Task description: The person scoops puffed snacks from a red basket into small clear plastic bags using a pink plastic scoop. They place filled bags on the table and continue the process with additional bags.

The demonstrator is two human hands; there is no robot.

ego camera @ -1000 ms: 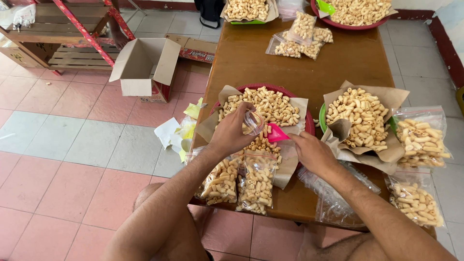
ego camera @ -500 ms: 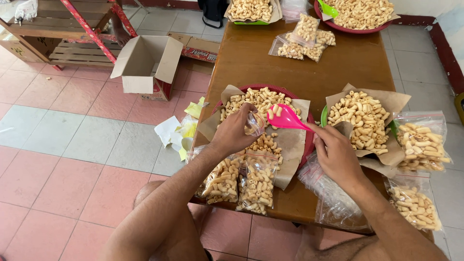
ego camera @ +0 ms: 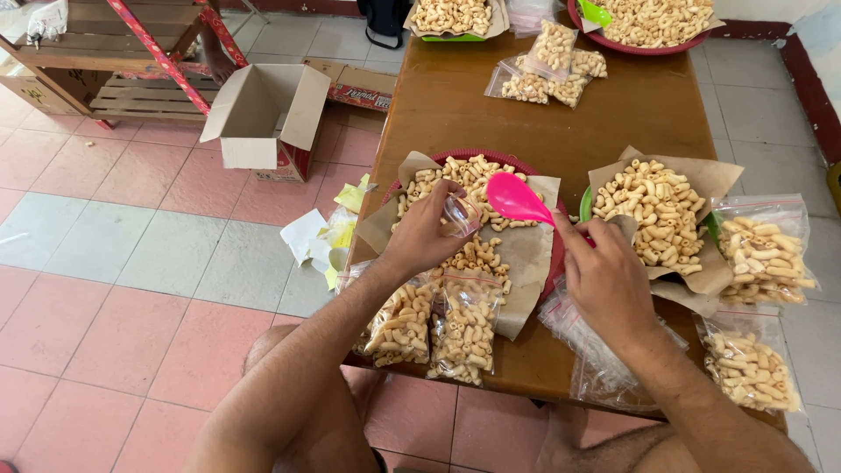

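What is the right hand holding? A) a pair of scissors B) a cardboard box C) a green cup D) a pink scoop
D: the right hand grips the handle of a pink scoop, lifted over the tray of snacks, while the left hand holds a small clear bag open beside it.

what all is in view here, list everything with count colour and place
pink scoop: one, right hand, over near tray
small clear bag: one, left hand
snack trays: four, red or green rims, on brown table
filled bags: two front left, two right edge, a few far end
empty clear bags: pile, front edge
cardboard box: one, open, floor left
paper scraps: white and yellow, floor
wooden pallets: far left
hands: left, right
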